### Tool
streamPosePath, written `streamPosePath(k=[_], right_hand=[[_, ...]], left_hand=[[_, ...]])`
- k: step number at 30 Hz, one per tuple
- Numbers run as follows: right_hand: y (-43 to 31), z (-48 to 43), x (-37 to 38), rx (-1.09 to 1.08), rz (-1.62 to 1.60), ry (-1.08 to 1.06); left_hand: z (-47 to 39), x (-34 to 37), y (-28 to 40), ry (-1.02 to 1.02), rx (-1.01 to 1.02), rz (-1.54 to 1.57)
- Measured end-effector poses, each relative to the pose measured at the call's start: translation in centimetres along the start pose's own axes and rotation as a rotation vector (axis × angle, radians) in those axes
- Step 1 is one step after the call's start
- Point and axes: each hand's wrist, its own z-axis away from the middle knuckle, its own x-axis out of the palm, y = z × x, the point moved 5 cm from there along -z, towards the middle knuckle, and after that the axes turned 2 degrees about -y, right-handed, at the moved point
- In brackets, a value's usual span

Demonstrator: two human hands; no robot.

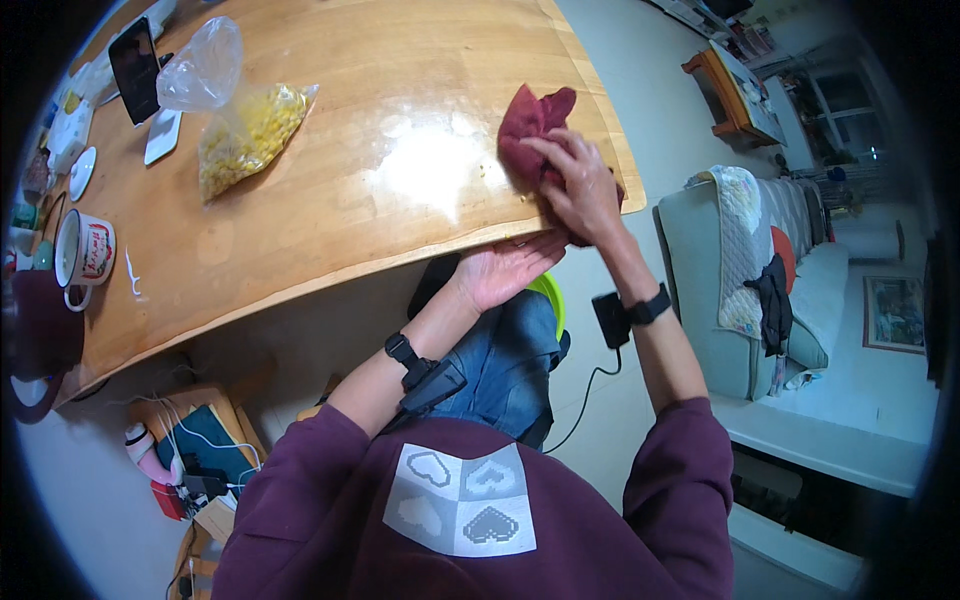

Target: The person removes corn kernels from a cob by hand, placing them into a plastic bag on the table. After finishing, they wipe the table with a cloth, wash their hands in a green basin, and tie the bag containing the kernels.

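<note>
My right hand [581, 180] presses a dark red cloth [525, 131] onto the wooden table [360, 165] near its right corner; part of the cloth hangs at the edge. Small yellow crumbs lie beside the cloth. Palm up, my left hand [514, 266] is held just below the table's front edge, under the cloth, with its fingers extended and nothing plainly in it. A clear plastic bag of yellow corn kernels [251, 135] rests farther left on the tabletop.
A phone [135, 71] on a stand, an enamel mug [86, 251] and a white floss pick [132, 271] are on the table's left. Below the edge is a bright green bin [553, 296], partly hidden. A cable hangs from the right wrist device [613, 320].
</note>
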Motion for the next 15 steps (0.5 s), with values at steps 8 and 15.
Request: streamPosePath(k=[8, 15], right_hand=[[-9.2, 6.8, -0.9, 0.068, -0.158, -0.020], [-7.5, 5.1, -7.5, 0.074, -0.373, 0.126]], left_hand=[[1.9, -0.6, 1.6, -0.108, 0.141, -0.327], [4.5, 0.8, 1.3, 0.047, 0.200, -0.422]])
